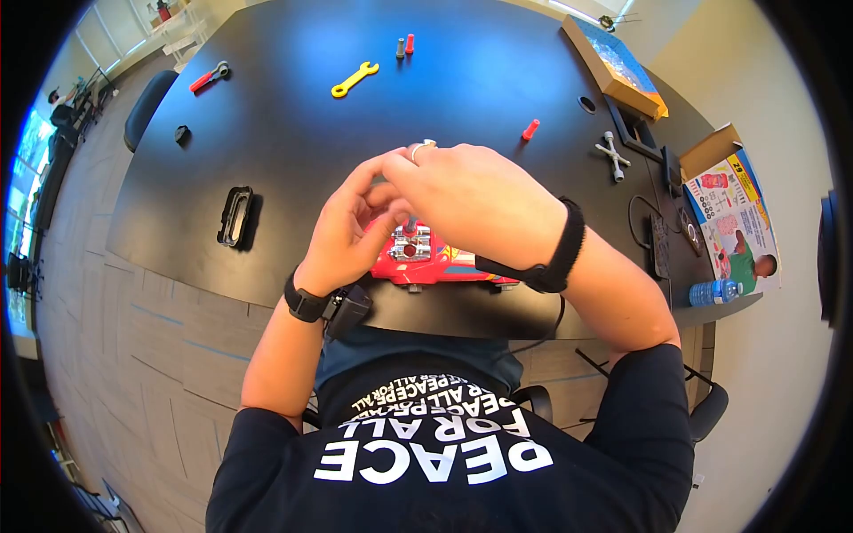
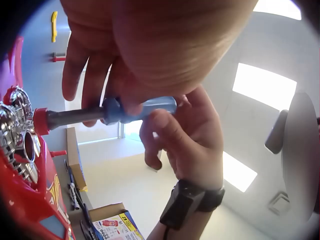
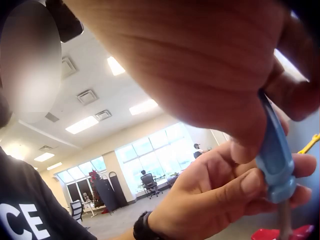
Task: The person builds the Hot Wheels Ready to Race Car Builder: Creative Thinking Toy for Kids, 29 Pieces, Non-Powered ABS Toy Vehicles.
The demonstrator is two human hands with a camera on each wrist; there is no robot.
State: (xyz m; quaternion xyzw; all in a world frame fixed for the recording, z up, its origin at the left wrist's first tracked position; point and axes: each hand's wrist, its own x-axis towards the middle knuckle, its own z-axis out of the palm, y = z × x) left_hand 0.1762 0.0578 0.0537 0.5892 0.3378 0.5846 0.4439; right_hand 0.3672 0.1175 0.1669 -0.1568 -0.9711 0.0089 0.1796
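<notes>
A red toy car [image 1: 444, 266] with a chrome engine [image 1: 410, 243] lies on the table close to the person. Over the engine, both hands hold a toy screwdriver with a blue handle [image 3: 276, 167] and grey shaft [image 2: 75, 117]. The left hand [image 1: 348, 233] has its thumb and fingers around the lower handle. At the handle's top end, the right hand [image 1: 493, 195] grips with thumb and fingers. A red piece [image 2: 41, 121] sits at the shaft's tip, right by the engine. In the head view the hands hide most of the screwdriver.
Farther back lie a yellow wrench [image 1: 354, 80], a red-handled tool [image 1: 211, 77] and red and grey bolts [image 1: 410, 44]. A black tray [image 1: 235, 217] is at left. On the right are a grey cross wrench [image 1: 613, 157], an open box [image 1: 613, 67], a printed box [image 1: 733, 209] and a water bottle [image 1: 715, 292].
</notes>
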